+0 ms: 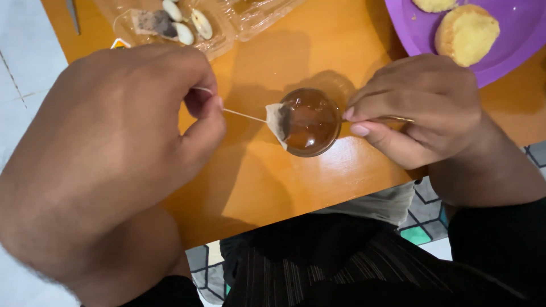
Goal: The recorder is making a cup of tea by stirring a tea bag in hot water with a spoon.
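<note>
One orange wooden table (318, 51), pale tiled floor (23, 51), patterned mat (426, 216)

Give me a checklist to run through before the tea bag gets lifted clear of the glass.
1. Left hand pinches the thin white string: ok.
2. String taut to the wet paper tea bag: ok.
3. Tea bag at the rim of the small clear glass of brown tea, not fully out: ok.
4. Right hand steadies the glass handle: ok.
5. Orange wooden table dry around the glass: ok.
6. Dripping: cannot tell.
</note>
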